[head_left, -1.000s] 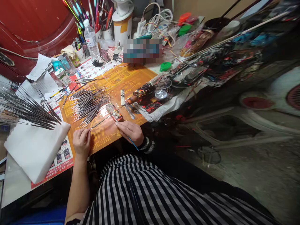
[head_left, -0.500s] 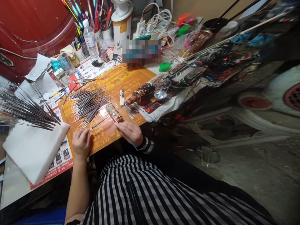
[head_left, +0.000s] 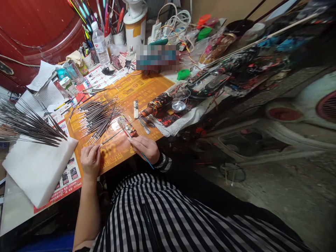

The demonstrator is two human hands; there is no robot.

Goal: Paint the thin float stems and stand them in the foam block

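Note:
My left hand [head_left: 90, 159] rests at the near edge of the orange printed sheet [head_left: 136, 87], fingers pinched on the end of a thin dark rod [head_left: 111, 137] that runs up and right across the sheet. My right hand [head_left: 145, 147] is closed on a fine blue-handled brush [head_left: 147, 162], its tip pointing toward a small paint-splattered block [head_left: 127, 126]. A loose pile of similar thin rods [head_left: 98, 115] lies just beyond my left hand.
A white foam block [head_left: 36, 168] at the left holds several rods stuck upright. A paint-stained cloth with a small metal dish [head_left: 179, 105] lies to the right. At the back stand a water bottle [head_left: 100, 43], cups of brushes, cables and a white jar [head_left: 135, 28].
Both hands stay in nearly the same place; the view has drifted slightly, so everything sits a little higher and to the left.

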